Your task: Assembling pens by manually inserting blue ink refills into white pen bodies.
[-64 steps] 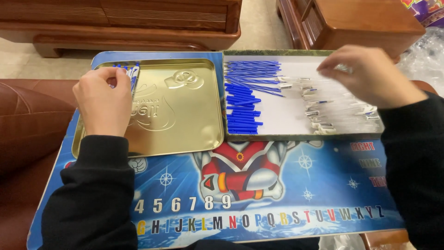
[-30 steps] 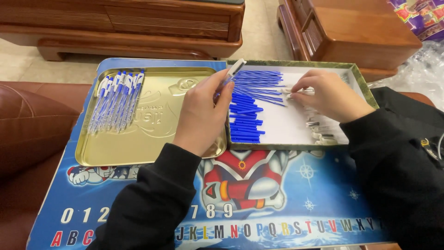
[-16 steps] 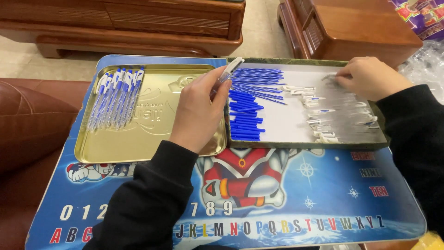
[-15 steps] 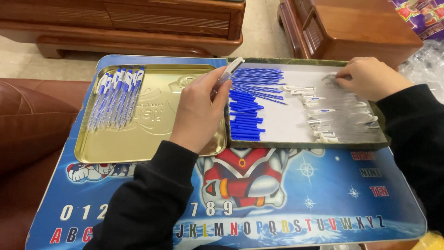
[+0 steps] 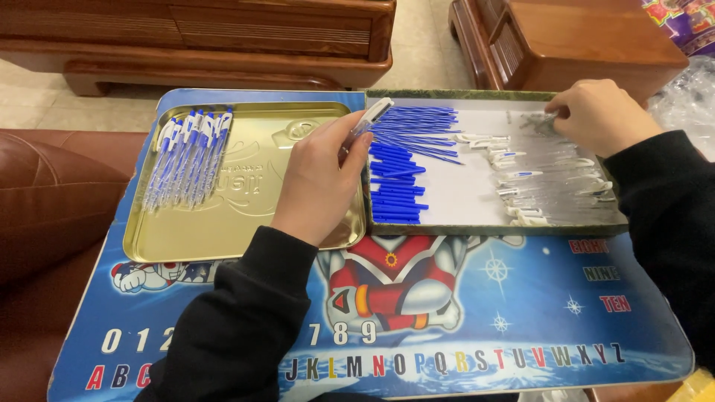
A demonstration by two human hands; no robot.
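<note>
Left hand (image 5: 320, 175) over the right edge of the gold metal tray (image 5: 246, 223), fingers closed around a clear pen barrel (image 5: 370, 116) whose tip points up and right across the rim of the neighbouring green-rimmed tray (image 5: 477, 227). Right hand (image 5: 599, 115) at the far right corner of that tray, fingertips pinched on small clear parts (image 5: 538, 120); what exactly they grip cannot be told. Inside the green-rimmed tray: blue refills (image 5: 406, 164) heaped along its left side, white pen caps (image 5: 495, 145) near the middle, clear barrels (image 5: 573, 182) to the right. Assembled blue-and-white pens (image 5: 186, 156) lie in a bundle at the far left corner of the gold tray. Both trays rest side by side on the far half of a blue children's table (image 5: 521, 313) printed with a cartoon figure, letters and digits. Brown leather seat (image 5: 52, 193) at the table's left edge.
</note>
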